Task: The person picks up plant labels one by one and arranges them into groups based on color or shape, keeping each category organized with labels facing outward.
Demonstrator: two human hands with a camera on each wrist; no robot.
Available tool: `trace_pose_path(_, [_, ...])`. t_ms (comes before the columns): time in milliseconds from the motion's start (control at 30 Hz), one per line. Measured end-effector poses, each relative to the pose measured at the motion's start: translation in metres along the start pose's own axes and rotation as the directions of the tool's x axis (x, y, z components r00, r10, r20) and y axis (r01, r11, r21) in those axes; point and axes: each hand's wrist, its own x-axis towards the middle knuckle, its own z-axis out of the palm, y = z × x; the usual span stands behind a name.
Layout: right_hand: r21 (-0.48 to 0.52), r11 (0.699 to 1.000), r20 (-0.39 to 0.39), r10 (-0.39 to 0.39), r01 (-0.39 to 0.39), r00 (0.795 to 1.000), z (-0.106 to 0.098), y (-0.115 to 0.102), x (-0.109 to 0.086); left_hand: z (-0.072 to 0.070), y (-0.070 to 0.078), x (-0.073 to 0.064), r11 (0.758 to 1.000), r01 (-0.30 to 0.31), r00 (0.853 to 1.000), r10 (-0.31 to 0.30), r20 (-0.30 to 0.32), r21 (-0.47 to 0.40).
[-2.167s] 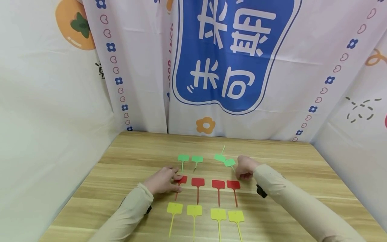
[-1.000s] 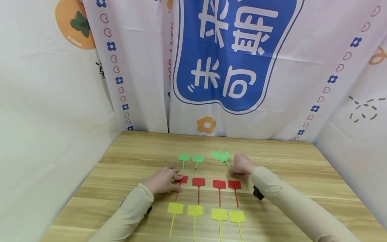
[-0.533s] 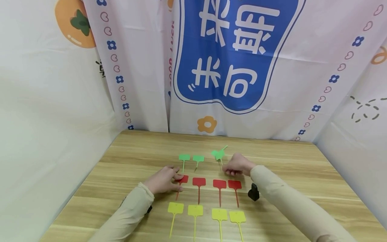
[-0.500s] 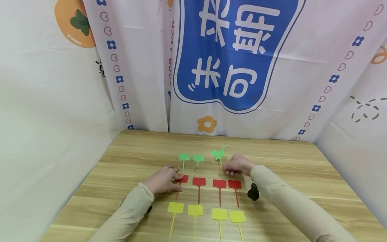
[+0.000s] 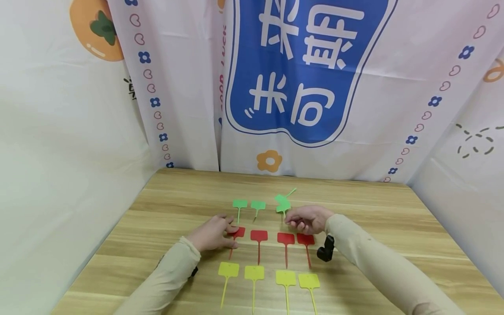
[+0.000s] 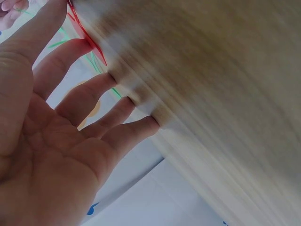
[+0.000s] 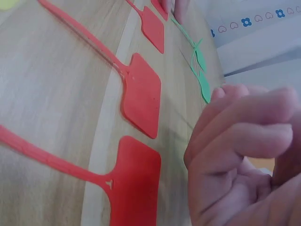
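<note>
My right hand point(image 5: 309, 218) pinches the lower stem of a green T-shaped plant label point(image 5: 282, 209) at the back of the table. That label's head overlaps a second green plant label point(image 5: 279, 198), whose stem points away to the back right. In the right wrist view my right hand point(image 7: 235, 150) is curled and hides the held label. My left hand point(image 5: 211, 234) rests with its fingertips on the table, touching the leftmost red plant label point(image 5: 239, 232). The left wrist view shows this hand point(image 6: 61, 127) with its fingers spread beside the red label.
Two more green plant labels point(image 5: 257, 204) lie to the left, stems toward me. A row of several red labels point(image 5: 258, 236) crosses the middle. Closer to me lies a row of several yellow labels point(image 5: 254, 273). Printed white cloth point(image 5: 189, 131) encloses the wooden table point(image 5: 177, 188).
The right hand has moved left and slightly nearer me, turning to show more of its fingers. The pinched green label has come left with it. The left hand stays put.
</note>
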Motion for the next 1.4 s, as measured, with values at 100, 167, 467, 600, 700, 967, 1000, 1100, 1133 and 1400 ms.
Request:
trace_pose_path(100, [0.006, 1.000, 0.016, 0.018, -0.018, 1.000, -0.001, -0.001, 0.001, 0.000, 0.000, 0.000, 1.000, 0.004, 1.000, -0.004, 0.002, 0.002])
trace_pose_path(167, [0.004, 0.999, 0.022, 0.037, -0.037, 0.999, -0.001, -0.002, 0.002, 0.000, 0.000, 0.000, 1.000, 0.003, 1.000, -0.003, 0.003, 0.002])
trace_pose_path(467, [-0.061, 0.996, -0.032, 0.064, -0.066, 0.997, 0.001, -0.007, 0.006, 0.001, -0.003, 0.002, 1.000, -0.026, 1.000, 0.026, -0.003, 0.006])
trace_pose_path(600, [-0.110, 0.993, -0.048, 0.045, -0.050, 0.998, 0.001, -0.008, 0.009, 0.001, -0.003, 0.001, 1.000, -0.027, 1.000, 0.027, -0.003, -0.001])
trace_pose_path(700, [-0.150, 0.988, -0.071, 0.027, -0.038, 0.997, 0.001, -0.008, 0.011, 0.001, -0.003, 0.001, 1.000, -0.026, 1.000, 0.026, -0.003, 0.002])
trace_pose_path(967, [-0.233, 0.972, -0.155, -0.013, -0.024, 0.988, 0.002, -0.007, 0.011, 0.000, -0.002, -0.001, 1.000, -0.025, 1.000, 0.025, 0.003, 0.010])
trace_pose_path(1000, [-0.242, 0.970, -0.165, -0.018, -0.023, 0.986, 0.002, -0.007, 0.011, 0.000, -0.002, -0.001, 1.000, -0.023, 1.000, 0.023, 0.004, 0.009])
trace_pose_path(1100, [-0.264, 0.964, -0.187, -0.035, -0.016, 0.982, 0.001, -0.008, 0.009, 0.000, -0.002, -0.001, 1.000, -0.014, 1.000, 0.014, 0.006, 0.009])
trace_pose_path(1133, [-0.277, 0.961, -0.191, -0.044, -0.010, 0.981, 0.001, -0.009, 0.008, 0.000, -0.002, -0.001, 1.000, -0.011, 1.000, 0.011, 0.007, 0.012])
trace_pose_path(1400, [-0.498, 0.842, -0.249, -0.368, 0.208, 0.896, -0.014, -0.012, 0.010, 0.001, -0.003, 0.000, 1.000, -0.013, 1.000, 0.013, 0.001, 0.004])
